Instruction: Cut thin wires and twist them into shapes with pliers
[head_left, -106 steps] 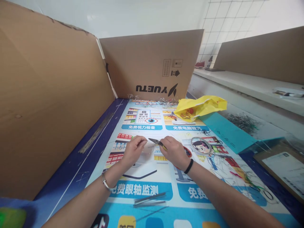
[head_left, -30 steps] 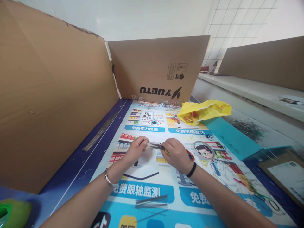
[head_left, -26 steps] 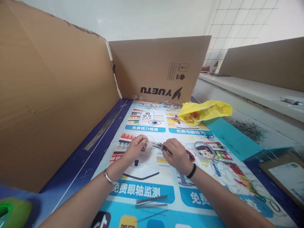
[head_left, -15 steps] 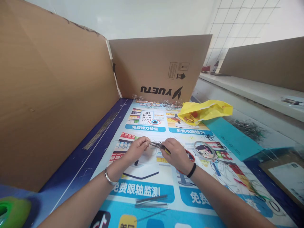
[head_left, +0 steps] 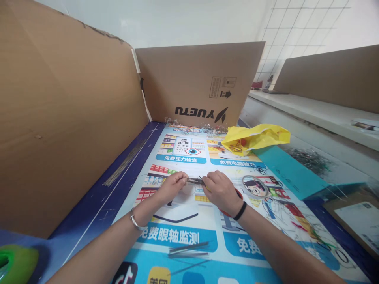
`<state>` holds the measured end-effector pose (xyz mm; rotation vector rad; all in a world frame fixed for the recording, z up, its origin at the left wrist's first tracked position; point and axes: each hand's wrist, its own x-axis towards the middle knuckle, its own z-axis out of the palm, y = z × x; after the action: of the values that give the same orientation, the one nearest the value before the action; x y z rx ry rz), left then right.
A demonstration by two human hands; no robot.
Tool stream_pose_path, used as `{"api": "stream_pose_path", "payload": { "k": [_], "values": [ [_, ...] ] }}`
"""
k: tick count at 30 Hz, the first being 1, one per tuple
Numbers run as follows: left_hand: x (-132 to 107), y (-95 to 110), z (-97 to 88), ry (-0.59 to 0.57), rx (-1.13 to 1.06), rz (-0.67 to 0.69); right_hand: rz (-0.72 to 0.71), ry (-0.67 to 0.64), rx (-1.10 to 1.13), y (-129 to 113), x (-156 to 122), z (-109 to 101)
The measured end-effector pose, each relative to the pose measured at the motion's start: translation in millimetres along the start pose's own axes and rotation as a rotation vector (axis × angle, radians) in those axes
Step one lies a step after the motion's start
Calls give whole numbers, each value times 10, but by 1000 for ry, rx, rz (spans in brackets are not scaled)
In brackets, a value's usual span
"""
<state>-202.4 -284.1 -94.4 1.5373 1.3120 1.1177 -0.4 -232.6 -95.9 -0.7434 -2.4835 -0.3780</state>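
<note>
My right hand (head_left: pixel 221 191) is wrapped round a pair of pliers (head_left: pixel 195 181), its dark jaws pointing left and a bit of yellow handle showing. My left hand (head_left: pixel 174 187) is closed in a pinch right at the jaw tips. A thin wire (head_left: pixel 194 193) curves below the jaws and seems to run from the left fingertips, though what lies inside the pinch is hidden. Partly behind the right hand, a red curved object (head_left: pixel 239 194) rests on the printed poster (head_left: pixel 207 217). Short dark wire pieces (head_left: pixel 189 249) lie nearer to me.
Cardboard panels (head_left: pixel 195 79) stand at the left and back. A bundle of straight wires (head_left: pixel 126 161) lies at left. Right of centre are a yellow bag (head_left: pixel 257 138), a teal box (head_left: pixel 291 169) and tangled wire (head_left: pixel 309 161). A green tape roll (head_left: pixel 20 260) sits at lower left.
The pliers have turned slightly and their jaws look closer together. My right hand has rolled a little, hiding more of the yellow handle; my left hand is almost unmoved.
</note>
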Motion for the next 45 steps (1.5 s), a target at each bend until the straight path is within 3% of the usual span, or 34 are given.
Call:
{"api": "stream_pose_path", "payload": {
  "k": [9, 19, 28, 40, 45],
  "values": [
    [-2, -20, 5, -38, -57, -40, -18, -24, -55, -5, 4, -20],
    [4, -4, 11, -50, -163, -102, -8, -11, 64, 31, -7, 12],
    [-3, -38, -1, -73, -148, -115, -84, -65, -123, 14, 11, -49],
    [11, -41, 4, -58, -155, -161, -71, -65, -39, 36, 12, -41],
    [10, -33, 2, -53, -154, -192, -119, -27, -102, 33, 40, -84]
  ]
}}
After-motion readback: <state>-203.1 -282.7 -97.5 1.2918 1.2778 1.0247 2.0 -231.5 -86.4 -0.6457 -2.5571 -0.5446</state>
